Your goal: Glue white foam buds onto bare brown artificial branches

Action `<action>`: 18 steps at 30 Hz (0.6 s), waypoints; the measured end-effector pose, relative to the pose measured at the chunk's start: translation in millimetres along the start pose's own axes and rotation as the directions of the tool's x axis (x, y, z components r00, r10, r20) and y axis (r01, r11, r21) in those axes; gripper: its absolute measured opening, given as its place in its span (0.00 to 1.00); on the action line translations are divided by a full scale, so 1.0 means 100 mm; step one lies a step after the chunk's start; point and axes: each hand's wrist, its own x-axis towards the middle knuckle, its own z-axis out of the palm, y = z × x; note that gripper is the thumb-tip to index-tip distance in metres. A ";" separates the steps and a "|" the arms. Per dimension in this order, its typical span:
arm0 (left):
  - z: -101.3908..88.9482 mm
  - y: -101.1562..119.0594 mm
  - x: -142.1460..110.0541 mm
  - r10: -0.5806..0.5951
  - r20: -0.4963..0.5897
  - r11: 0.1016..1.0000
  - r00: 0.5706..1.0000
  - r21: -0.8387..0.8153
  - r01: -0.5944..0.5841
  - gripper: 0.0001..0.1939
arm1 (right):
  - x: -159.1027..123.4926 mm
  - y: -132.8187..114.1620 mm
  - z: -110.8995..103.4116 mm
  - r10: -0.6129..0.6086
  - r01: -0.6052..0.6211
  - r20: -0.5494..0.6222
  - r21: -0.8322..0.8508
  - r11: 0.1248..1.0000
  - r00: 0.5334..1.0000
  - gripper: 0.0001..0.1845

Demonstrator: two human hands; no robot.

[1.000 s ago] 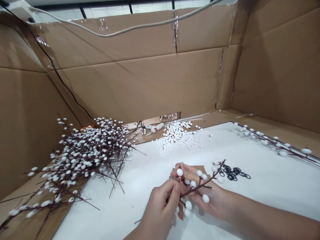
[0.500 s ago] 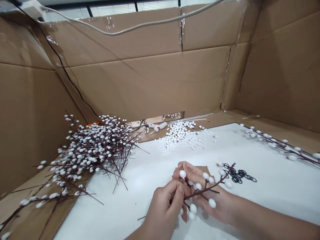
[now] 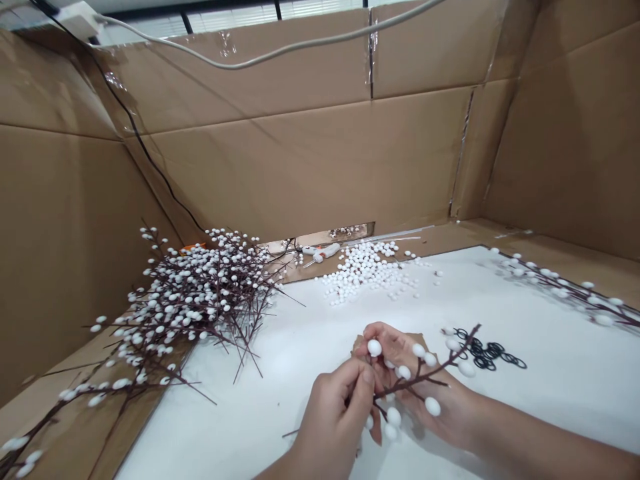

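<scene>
My left hand (image 3: 337, 407) is closed, thumb against forefinger, around a dark brown twig of an artificial berry branch (image 3: 420, 379). White oval berries sit along its twigs, and its bare tip points up to the right. Behind it, my right hand (image 3: 400, 353) curls with thumb and fingers at a white berry (image 3: 375, 347), just above the left fingertips. The lower fingers of the right hand are partly hidden by the branch and the left hand. A brown cardboard piece (image 3: 416, 341) lies behind the right hand.
Many berry branches are heaped (image 3: 200, 287) at the left. Loose white berries (image 3: 365, 267) spread across the back of the white board (image 3: 240, 413), near a glue gun (image 3: 320, 252). Black rings (image 3: 487, 350) lie right of my hands. Another branch (image 3: 565, 283) rests at the right edge. Cardboard walls (image 3: 300, 153) surround everything.
The whole view has shifted slightly, so things appear a little farther right. Both hands keep nearly the same hold on the branch and berry.
</scene>
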 end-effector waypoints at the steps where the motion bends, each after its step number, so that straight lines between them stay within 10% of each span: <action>1: 0.00 0.00 0.00 0.001 0.002 1.000 1.000 0.014 -0.001 0.18 | 0.00 -0.01 0.00 0.007 -0.007 0.001 0.017 1.000 1.000 0.14; 18: 0.01 0.01 -0.01 0.003 -0.008 1.000 1.000 0.025 -0.003 0.18 | 0.02 0.03 -0.05 -0.049 0.051 0.078 -0.022 0.998 0.996 0.14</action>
